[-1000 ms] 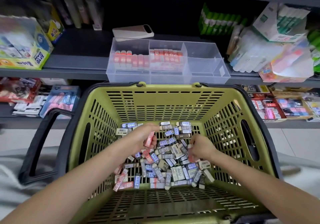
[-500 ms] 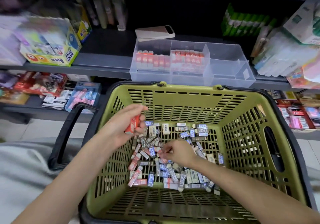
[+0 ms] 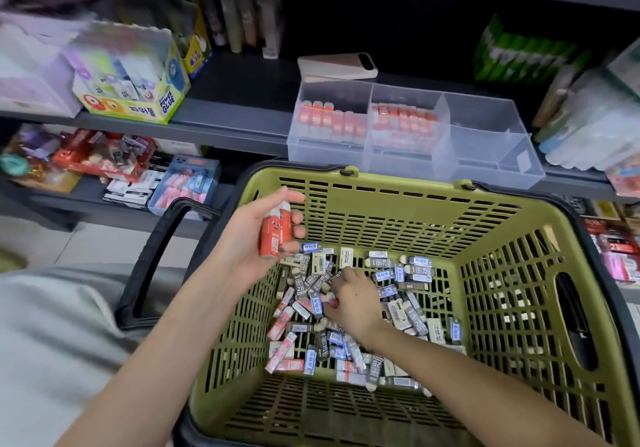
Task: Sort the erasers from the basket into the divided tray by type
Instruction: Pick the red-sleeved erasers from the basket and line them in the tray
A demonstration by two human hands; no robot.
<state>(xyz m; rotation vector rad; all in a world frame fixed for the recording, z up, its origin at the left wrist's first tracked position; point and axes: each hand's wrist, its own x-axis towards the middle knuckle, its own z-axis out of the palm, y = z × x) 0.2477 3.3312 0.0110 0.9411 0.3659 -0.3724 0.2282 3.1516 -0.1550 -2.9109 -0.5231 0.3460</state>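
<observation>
A green basket (image 3: 398,204) holds a heap of several erasers (image 3: 408,304) in blue, grey, cream and red sleeves. My left hand (image 3: 256,238) is raised over the basket's left rim, shut on red erasers (image 3: 275,233). My right hand (image 3: 353,303) is down in the heap, fingers curled among the erasers; whether it grips one is hidden. The clear divided tray (image 3: 485,155) stands on the shelf behind the basket. Red erasers fill its left compartment (image 3: 329,122) and its middle compartment (image 3: 403,124). The right compartments look bare.
A flat beige case (image 3: 337,67) lies behind the tray. A glue box (image 3: 138,83) is on the shelf at left, packaged goods (image 3: 588,128) at right. The basket's black handle (image 3: 156,259) hangs off its left side. The lower shelf holds more stationery (image 3: 183,183).
My left hand has lifted out of the heap to the basket's left rim with red erasers in it. My right hand stays low in the pile. The view has swung left.
</observation>
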